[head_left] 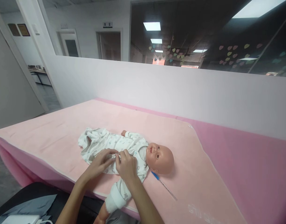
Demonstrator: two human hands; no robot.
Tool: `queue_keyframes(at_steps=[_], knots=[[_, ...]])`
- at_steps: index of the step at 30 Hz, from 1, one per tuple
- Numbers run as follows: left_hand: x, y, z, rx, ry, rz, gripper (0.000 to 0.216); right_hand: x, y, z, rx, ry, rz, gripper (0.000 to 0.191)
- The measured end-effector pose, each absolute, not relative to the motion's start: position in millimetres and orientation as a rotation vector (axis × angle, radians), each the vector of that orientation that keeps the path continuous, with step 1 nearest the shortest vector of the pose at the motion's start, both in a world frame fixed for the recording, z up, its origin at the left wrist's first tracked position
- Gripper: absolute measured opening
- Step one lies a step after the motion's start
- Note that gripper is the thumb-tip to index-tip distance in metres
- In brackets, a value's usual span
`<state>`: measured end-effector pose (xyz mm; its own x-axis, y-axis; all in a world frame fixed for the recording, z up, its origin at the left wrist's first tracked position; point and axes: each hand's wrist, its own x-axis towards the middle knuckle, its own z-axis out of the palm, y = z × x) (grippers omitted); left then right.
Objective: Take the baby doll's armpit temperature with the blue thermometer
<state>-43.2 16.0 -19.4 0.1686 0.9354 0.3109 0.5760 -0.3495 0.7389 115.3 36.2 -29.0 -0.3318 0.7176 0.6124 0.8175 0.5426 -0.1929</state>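
Note:
A baby doll (160,157) lies on its back on a pink blanket (63,130), head to the right. It wears a white printed romper (124,143). My left hand (99,162) and my right hand (126,165) meet over the doll's belly. Both pinch the romper's front edge where it closes, fingers pressed together on the cloth. The doll's near arm, in a white sleeve (117,196), hangs over the blanket's front edge under my right forearm.
A thin rod with a blue tip (163,184) lies on the blanket just right of the doll's head. A pink mattress (245,149) extends to the right below a white partition wall (180,90). A white device (19,219) sits at the bottom left.

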Motion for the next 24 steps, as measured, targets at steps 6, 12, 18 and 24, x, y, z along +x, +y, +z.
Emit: queue_keyframes(at_steps=[6,12,18,24], knots=[[-38,17,-22,2.125,1.524,1.014,0.028,121,34,-26,-1.125,-2.173,-0.082,0.015],[-34,14,-39,2.030,1.661,1.279,0.028,120,35,-27,-1.147,-2.138,-0.067,0.016],[-36,9,-45,2.029,1.745,1.493,0.029,120,38,-31,-1.161,-2.111,-0.119,0.022],[-33,12,-44,2.101,1.807,1.415,0.028,119,40,-34,-1.151,-2.098,-0.132,0.024]])
